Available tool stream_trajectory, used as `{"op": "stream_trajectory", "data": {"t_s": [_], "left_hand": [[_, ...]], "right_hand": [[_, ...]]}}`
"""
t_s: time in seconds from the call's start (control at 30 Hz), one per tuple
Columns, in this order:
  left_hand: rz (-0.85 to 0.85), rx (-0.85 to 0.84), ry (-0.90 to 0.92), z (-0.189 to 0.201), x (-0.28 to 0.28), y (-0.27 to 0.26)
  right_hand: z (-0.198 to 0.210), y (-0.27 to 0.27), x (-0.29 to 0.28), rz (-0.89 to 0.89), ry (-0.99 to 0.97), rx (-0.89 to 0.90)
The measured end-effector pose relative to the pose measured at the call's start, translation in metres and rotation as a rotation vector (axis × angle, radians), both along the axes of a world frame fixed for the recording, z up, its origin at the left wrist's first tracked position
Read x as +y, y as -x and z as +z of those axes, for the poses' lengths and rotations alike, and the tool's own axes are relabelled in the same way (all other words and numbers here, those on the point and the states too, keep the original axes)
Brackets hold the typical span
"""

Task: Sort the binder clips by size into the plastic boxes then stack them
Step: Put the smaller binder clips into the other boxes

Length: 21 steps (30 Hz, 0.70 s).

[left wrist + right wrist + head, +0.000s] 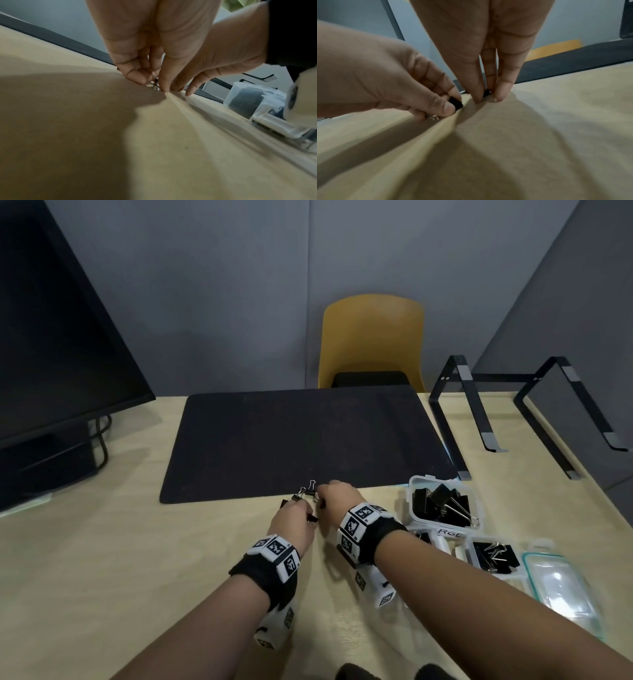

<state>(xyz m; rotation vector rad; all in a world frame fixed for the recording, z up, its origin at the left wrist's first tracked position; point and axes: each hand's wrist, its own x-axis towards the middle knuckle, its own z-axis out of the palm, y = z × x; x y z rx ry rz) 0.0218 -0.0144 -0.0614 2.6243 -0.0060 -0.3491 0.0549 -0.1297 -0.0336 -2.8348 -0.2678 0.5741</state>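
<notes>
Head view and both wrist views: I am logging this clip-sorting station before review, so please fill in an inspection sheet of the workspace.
Surface: wooden table with a black mat.
Job's things: small binder clips lie loose at the mat's near edge; the large-clip box and a second box hold clips; a lid lies beside them.
Clutter: black laptop stand.
Grippers: left hand pinches a small clip; right hand pinches another.
Cables: one under the monitor.
Surroundings: yellow chair, grey partition walls.
</notes>
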Motion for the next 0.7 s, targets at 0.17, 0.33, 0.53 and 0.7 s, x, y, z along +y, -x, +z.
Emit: {"op": "stream_trajectory", "data": {"t_s": [0.17,0.33,0.53,0.7], "left_hand": [[-0.014,-0.005,0.036,0.004,0.001,0.0],[-0.006,0.033,0.083,0.01,0.0,0.004],[0.016,0.025,0.226,0.026,-0.024,0.02],[-0.005,0.036,0.337,0.04,-0.057,0.041]], "right_hand": [[0.0,0.002,-0.002,-0.038,0.044,0.018],[0.018,0.013,-0.019,-0.158,-0.092,0.034],[0.051,0.05,-0.067,-0.175,-0.23,0.002],[0.068,0.09,-0.119,-0.159,-0.209,0.055]]}}
